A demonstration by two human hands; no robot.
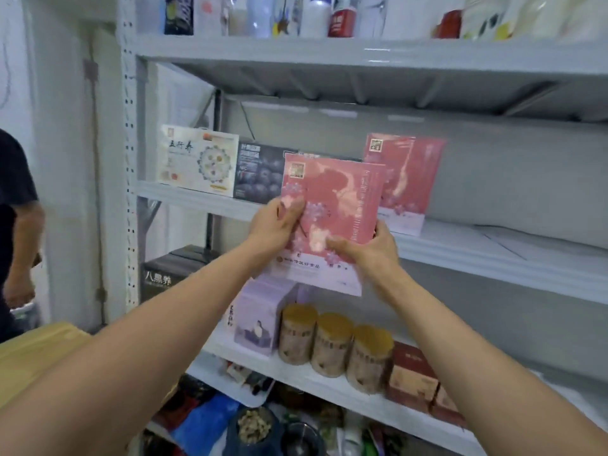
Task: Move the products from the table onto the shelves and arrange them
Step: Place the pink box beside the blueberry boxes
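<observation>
Head view. We find both hands up at the shelving, on one pink box. The left hand grips the box's left edge, thumb laid on the front face and fingers curled round behind. The right hand grips the lower right corner the same way, thumb on the front, fingers hidden behind the box. Neither hand holds anything else.

The pink box is in the air in front of the middle shelf. It faces us, slightly tilted, with its bottom edge below the shelf's lip. We cannot tell whether it touches the shelf.

Count, middle shelf:
- One white box at the left end.
- One dark box just beside it.
- One second pink box, upright and partly behind the held one.
- Pink boxes: two in all.

Count, lower shelf:
- One black box at the left.
- One lilac box.
- Three cans with gold lids, in a row side by side just right of the lilac box.
- Two red boxes right of the cans.

The top shelf carries bottles, too blurred to count. One other person stands at the left edge of the view.
</observation>
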